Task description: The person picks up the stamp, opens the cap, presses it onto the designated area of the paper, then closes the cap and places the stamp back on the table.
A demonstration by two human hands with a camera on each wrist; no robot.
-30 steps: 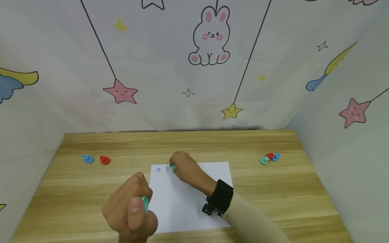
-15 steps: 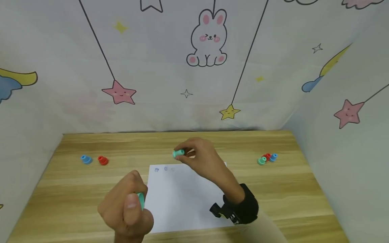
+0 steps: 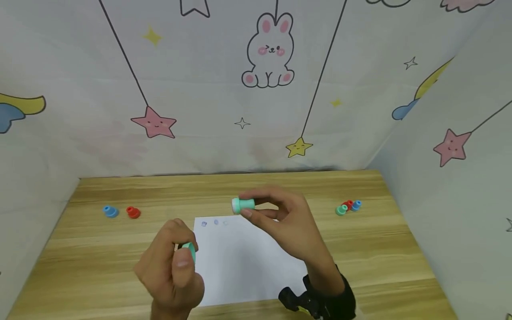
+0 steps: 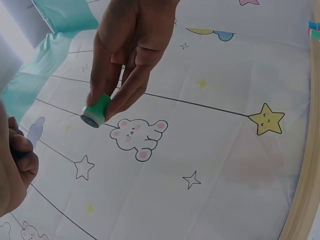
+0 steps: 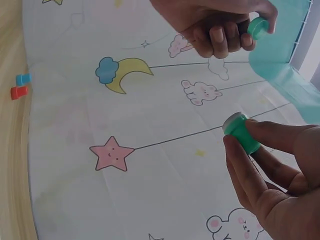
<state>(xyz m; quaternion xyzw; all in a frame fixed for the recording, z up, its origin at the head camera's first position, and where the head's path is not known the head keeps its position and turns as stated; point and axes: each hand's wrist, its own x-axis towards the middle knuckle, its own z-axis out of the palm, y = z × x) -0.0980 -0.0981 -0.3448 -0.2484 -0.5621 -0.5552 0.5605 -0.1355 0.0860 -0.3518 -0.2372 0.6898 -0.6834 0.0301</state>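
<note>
My right hand pinches a green stamp between thumb and fingers, above the far edge of the white paper. The stamp lies sideways, its pale end pointing left. In my left hand, thumb and curled forefinger hold a round green cap; the right wrist view shows the cap with its round face outward. The two hands are apart. Along the paper's far left edge runs a row of small faint blue stamp marks.
A blue stamp and a red stamp stand at the back left of the wooden table. Clustered at the back right are a green stamp, a red one and a blue one. A patterned wall cloth hangs behind.
My right hand has lifted the green stamp off the paper, turned it sideways and drawn it back to the right. A third faint mark now shows on the paper. My left hand keeps the cap.
</note>
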